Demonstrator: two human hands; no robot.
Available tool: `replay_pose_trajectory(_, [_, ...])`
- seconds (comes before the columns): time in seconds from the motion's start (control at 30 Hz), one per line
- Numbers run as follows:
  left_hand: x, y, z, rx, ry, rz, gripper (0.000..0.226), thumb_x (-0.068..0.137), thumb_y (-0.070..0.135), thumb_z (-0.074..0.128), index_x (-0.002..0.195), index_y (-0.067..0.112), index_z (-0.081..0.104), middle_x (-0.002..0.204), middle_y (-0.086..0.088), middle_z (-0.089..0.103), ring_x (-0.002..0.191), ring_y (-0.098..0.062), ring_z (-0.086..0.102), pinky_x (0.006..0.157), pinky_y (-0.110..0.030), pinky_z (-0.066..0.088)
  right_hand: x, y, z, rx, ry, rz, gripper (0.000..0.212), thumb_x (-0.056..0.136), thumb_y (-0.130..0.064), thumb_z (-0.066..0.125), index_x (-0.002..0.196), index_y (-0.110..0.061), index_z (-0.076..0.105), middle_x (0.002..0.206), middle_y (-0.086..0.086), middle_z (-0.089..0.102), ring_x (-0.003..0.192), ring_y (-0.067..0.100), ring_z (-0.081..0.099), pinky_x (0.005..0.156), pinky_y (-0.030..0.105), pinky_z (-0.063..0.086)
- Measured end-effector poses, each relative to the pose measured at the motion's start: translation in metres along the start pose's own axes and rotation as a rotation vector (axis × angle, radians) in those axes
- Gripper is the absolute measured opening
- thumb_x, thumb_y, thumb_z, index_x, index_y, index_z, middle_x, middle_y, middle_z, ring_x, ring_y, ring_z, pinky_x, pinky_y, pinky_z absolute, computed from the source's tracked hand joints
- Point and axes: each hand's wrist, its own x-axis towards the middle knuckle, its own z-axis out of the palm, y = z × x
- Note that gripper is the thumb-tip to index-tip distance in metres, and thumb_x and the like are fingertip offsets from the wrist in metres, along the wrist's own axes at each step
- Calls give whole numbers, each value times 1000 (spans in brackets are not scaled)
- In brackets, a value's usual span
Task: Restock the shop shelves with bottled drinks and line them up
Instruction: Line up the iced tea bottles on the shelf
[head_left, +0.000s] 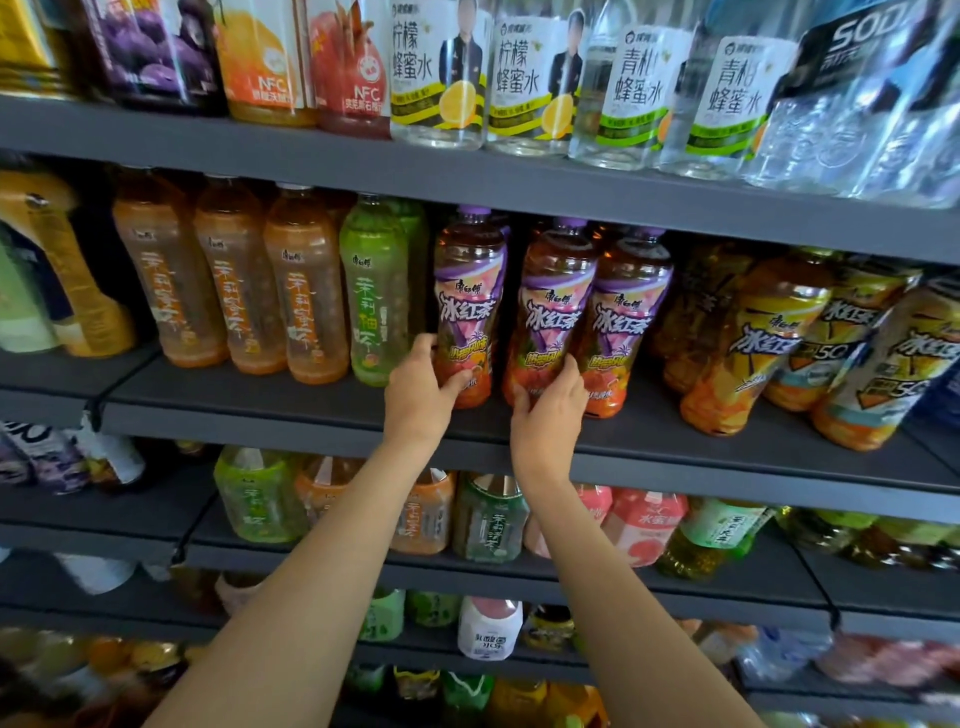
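Observation:
Three purple-capped iced tea bottles stand on the dark middle shelf (270, 410). My left hand (421, 387) grips the base of the left purple bottle (467, 291), thumb across its front. My right hand (548, 400) curls round the base of the middle purple bottle (556, 306). A third purple bottle (628, 312) stands touching that one on its right. A narrow gap separates the left bottle from the other two.
Left of my hands stand a green tea bottle (374, 291) and three orange tea bottles (234, 270). Yellow-labelled iced tea bottles (769, 338) crowd the right. Water bottles (530, 78) fill the shelf above; smaller drinks (488, 514) sit on the shelves below.

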Motion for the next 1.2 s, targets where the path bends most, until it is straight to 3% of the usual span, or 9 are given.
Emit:
replay_pose_trajectory(0.37, [1, 4, 16, 58, 57, -22, 57, 87, 26, 63, 135, 11, 38, 127, -9, 55, 121, -26, 50, 98, -40, 43, 0, -2, 5, -38, 22, -10, 63, 92, -13, 54, 143, 2, 21, 140, 17, 35, 131, 29, 31, 111, 36, 28])
replay_pose_trajectory(0.53, [-13, 7, 19, 73, 102, -9, 62, 88, 22, 61, 142, 12, 31, 139, -10, 43, 128, -26, 41, 102, -36, 36, 2, 0, -15, 2, -29, -71, 60, 91, -15, 56, 140, 1, 26, 139, 17, 37, 130, 27, 35, 107, 31, 32])
replay_pose_trajectory(0.63, [-33, 11, 23, 9, 291, 73, 56, 86, 14, 62, 136, 7, 38, 133, -15, 42, 125, -28, 41, 102, -37, 35, 5, 2, -40, 65, 169, -227, 47, 88, -11, 60, 129, 2, 41, 129, 17, 44, 120, 27, 43, 99, 26, 37])
replay_pose_trajectory(0.73, [-46, 22, 32, 15, 324, 228, 44, 84, 7, 61, 126, 5, 48, 122, -15, 48, 116, -28, 46, 97, -37, 41, 21, 11, -60, 105, 291, -108, 55, 84, -13, 65, 131, 2, 39, 131, 19, 39, 120, 30, 41, 94, 18, 29])
replay_pose_trajectory(0.83, [-49, 33, 47, 33, 154, 272, 53, 86, 14, 62, 135, 10, 40, 130, -11, 45, 123, -24, 41, 101, -35, 38, 37, 27, -63, 122, 61, 72, 74, 83, -19, 69, 141, -2, 27, 137, 17, 39, 125, 31, 40, 101, 31, 34])
replay_pose_trajectory(0.9, [-46, 35, 57, 28, 92, 205, 61, 88, 20, 61, 141, 14, 32, 136, -8, 41, 128, -22, 36, 102, -31, 35, 42, 38, -61, 109, -60, 86, 72, 82, -19, 70, 140, -4, 30, 133, 14, 47, 122, 29, 47, 101, 37, 41])
replay_pose_trajectory(1.0, [-40, 35, 67, 65, 75, 105, 63, 88, 20, 60, 142, 14, 28, 138, -7, 41, 130, -21, 35, 102, -31, 35, 44, 45, -61, 46, -55, 77, 60, 83, -19, 69, 133, -4, 40, 126, 12, 53, 115, 27, 52, 94, 36, 43])
replay_pose_trajectory(1.2, [-38, 37, 76, 93, 140, 81, 58, 88, 12, 58, 139, 13, 31, 135, -10, 41, 127, -24, 34, 100, -31, 35, 44, 46, -62, 3, -53, 44, 52, 85, -16, 67, 129, -2, 43, 125, 12, 53, 115, 27, 52, 92, 34, 42])
